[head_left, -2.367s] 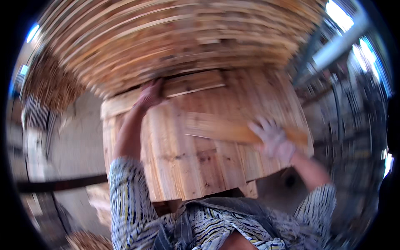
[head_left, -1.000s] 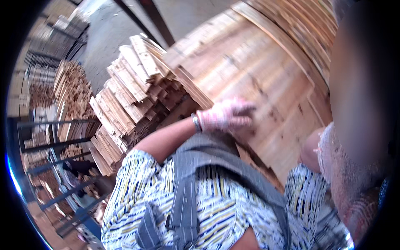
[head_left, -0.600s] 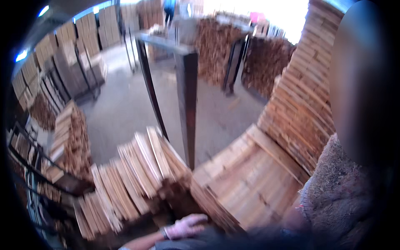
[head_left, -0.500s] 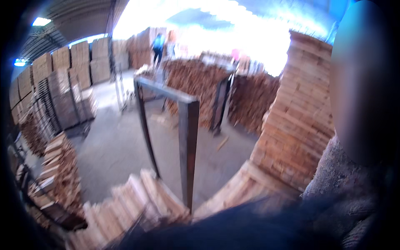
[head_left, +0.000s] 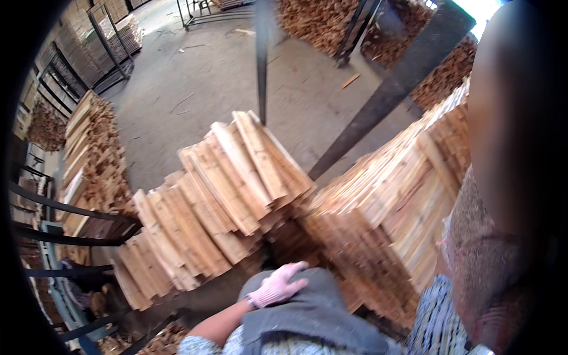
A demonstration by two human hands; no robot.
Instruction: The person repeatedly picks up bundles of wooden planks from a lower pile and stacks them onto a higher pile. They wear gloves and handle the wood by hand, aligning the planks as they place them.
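My left hand [head_left: 279, 286], in a pale pink knit glove, rests on the dark grey cloth over my leg [head_left: 322, 296]. It is open, fingers outstretched and apart, holding nothing. A patterned sleeve [head_left: 438, 313] rises at the right. Above it, what looks like my right hand [head_left: 476, 254] in a worn knit glove is raised very close to the camera; its fingers are blurred and hidden, and whether it holds anything does not show. In front of my knees lies a stepped row of wooden boards [head_left: 201, 207]. A taller board stack [head_left: 378, 225] stands to the right.
A dark metal post [head_left: 396, 89] slants up between the stacks, with a thinner post [head_left: 261, 71] farther left. Another board pile [head_left: 94, 154] and dark metal bars [head_left: 71, 207] are at the left. Wood piles [head_left: 316, 21] stand across the concrete floor [head_left: 177, 89]; a loose stick [head_left: 350, 81] lies there.
My view has tipped downward, from the far hall to my lap and the nearby boards. My left hand has come into sight. The raised blurred shape at the right stays close to the camera.
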